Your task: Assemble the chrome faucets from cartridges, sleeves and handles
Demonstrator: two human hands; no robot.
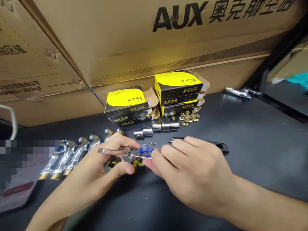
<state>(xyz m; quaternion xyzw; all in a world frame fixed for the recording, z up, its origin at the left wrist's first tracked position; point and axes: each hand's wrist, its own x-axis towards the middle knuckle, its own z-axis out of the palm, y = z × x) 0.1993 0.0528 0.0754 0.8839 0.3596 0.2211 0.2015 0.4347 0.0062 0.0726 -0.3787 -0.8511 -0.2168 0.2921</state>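
Observation:
My left hand [103, 163] is closed round a shiny chrome faucet handle [112, 150], its lever jutting left past the fingers. My right hand [190, 166] is closed on a thin metal piece [141, 156] that points left and meets the handle; most of it is hidden in my fingers. Just behind my fingertips lie small blue caps [148, 149] and a clear round piece [144, 146]. Small screws [152, 143] lie beyond them. Yellow-and-black cartridges [140, 162] show partly below the handle.
Chrome faucet bodies [80, 152] line the left. Behind stand chrome sleeves [157, 126], brass fittings [190, 118] and stacked yellow-black boxes [127, 100] [179, 84]. A black tool [220, 147] lies beyond my right hand; a faucet [240, 93] lies far right. Large cartons [134, 48] back the table.

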